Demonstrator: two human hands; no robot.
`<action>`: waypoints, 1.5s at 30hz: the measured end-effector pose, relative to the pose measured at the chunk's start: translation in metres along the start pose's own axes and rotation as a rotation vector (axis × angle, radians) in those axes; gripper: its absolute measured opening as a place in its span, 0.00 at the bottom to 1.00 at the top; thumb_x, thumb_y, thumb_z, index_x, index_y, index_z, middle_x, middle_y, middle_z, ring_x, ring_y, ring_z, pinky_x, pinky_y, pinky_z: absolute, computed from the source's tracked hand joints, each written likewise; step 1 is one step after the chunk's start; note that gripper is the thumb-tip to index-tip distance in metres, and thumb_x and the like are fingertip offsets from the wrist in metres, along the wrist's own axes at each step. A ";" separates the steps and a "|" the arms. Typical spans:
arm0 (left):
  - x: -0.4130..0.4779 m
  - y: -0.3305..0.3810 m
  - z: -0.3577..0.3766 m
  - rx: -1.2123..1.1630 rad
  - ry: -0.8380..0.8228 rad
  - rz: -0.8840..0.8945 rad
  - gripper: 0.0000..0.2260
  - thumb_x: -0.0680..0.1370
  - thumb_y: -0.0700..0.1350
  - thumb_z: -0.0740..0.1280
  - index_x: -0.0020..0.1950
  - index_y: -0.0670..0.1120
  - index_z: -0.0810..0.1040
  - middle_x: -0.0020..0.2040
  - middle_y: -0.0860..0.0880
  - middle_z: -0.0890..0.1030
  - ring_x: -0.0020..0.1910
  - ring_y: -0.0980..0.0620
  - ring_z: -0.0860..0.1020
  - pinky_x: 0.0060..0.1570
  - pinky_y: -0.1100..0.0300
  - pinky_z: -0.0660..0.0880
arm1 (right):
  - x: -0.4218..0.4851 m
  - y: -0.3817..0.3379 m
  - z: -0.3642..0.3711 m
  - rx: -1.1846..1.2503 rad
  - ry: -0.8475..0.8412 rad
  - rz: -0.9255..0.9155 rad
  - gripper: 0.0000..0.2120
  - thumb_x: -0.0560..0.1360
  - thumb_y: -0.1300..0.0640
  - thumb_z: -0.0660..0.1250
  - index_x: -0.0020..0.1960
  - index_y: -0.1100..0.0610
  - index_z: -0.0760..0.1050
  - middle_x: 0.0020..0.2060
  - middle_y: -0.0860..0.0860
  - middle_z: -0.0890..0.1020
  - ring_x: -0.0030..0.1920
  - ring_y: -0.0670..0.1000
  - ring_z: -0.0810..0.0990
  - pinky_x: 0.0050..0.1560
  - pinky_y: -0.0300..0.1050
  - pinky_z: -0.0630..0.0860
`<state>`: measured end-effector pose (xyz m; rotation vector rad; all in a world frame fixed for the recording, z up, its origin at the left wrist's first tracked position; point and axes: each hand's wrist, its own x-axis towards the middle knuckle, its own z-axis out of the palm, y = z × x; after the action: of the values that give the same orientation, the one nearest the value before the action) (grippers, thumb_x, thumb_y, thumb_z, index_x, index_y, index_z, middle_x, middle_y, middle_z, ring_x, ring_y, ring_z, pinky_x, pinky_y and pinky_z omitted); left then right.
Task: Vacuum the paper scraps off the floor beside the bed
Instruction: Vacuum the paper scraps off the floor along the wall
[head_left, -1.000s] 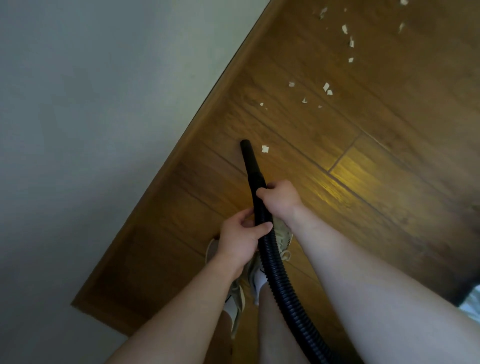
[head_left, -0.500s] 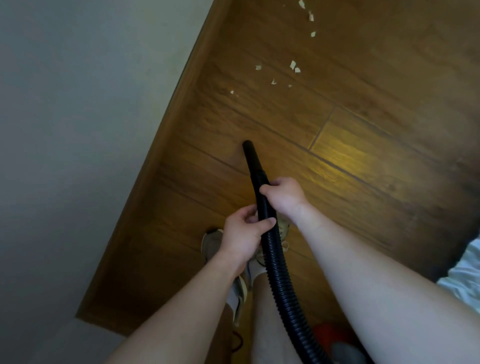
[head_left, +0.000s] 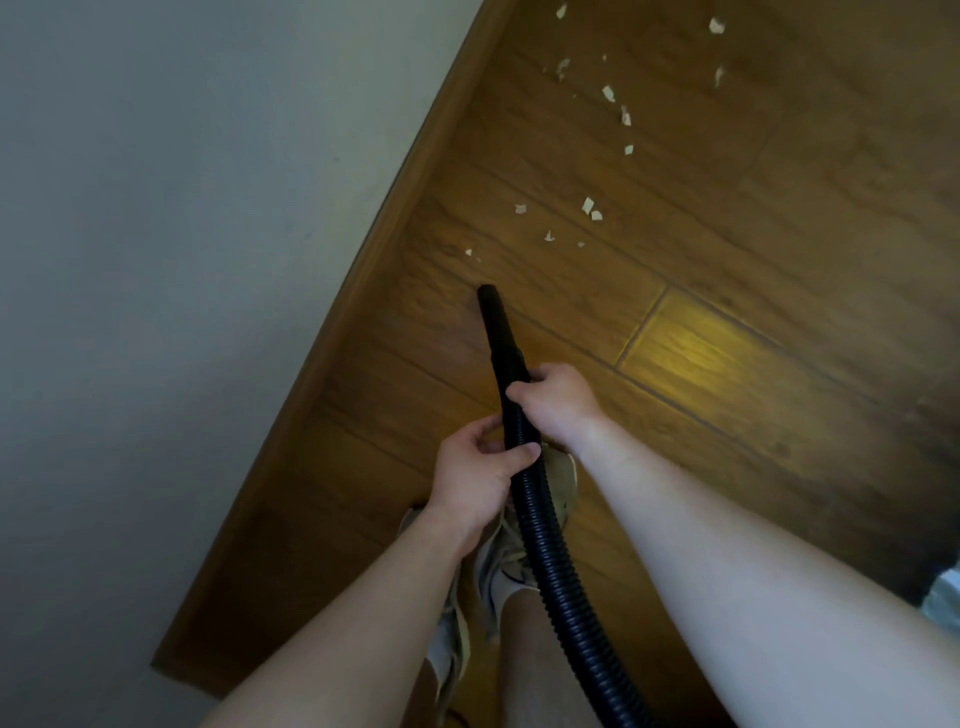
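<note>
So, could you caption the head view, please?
Left hand and right hand grip the vacuum hose, nozzle just short of scattered paper scraps.

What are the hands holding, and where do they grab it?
Both hold the black vacuum hose: the right hand grips it just behind the smooth nozzle, and the left hand grips the ribbed part just below that.

You have only one view: a wide-angle camera on your head, looking forward and steeply down. Your arms (head_left: 753, 597) come nearest the lens. Beyond them the floor (head_left: 753, 322) fills the right side, and the wall (head_left: 156, 260) fills the left.
</note>
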<state>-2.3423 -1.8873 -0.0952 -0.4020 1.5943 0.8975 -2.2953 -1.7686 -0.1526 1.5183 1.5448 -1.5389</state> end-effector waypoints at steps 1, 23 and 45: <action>0.003 0.005 0.002 -0.009 0.008 0.000 0.19 0.75 0.38 0.76 0.60 0.54 0.75 0.49 0.48 0.85 0.44 0.54 0.86 0.45 0.59 0.83 | 0.003 -0.005 -0.003 -0.013 -0.003 -0.006 0.08 0.75 0.54 0.68 0.50 0.58 0.80 0.37 0.51 0.82 0.37 0.50 0.80 0.32 0.41 0.71; 0.043 0.057 -0.003 0.067 -0.027 -0.002 0.27 0.75 0.37 0.75 0.72 0.50 0.75 0.48 0.49 0.87 0.50 0.49 0.85 0.56 0.47 0.81 | 0.037 -0.052 -0.014 0.156 0.115 0.082 0.13 0.76 0.56 0.69 0.59 0.59 0.81 0.45 0.54 0.85 0.46 0.54 0.83 0.48 0.48 0.81; 0.044 0.052 0.033 0.136 -0.105 -0.034 0.20 0.75 0.36 0.75 0.59 0.56 0.77 0.45 0.49 0.87 0.48 0.48 0.86 0.53 0.49 0.82 | 0.032 -0.020 -0.044 0.187 0.169 0.133 0.10 0.74 0.56 0.69 0.52 0.60 0.83 0.42 0.56 0.85 0.45 0.57 0.83 0.46 0.48 0.80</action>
<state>-2.3662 -1.8200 -0.1195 -0.2806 1.5369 0.7665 -2.3065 -1.7124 -0.1623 1.8594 1.3871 -1.5481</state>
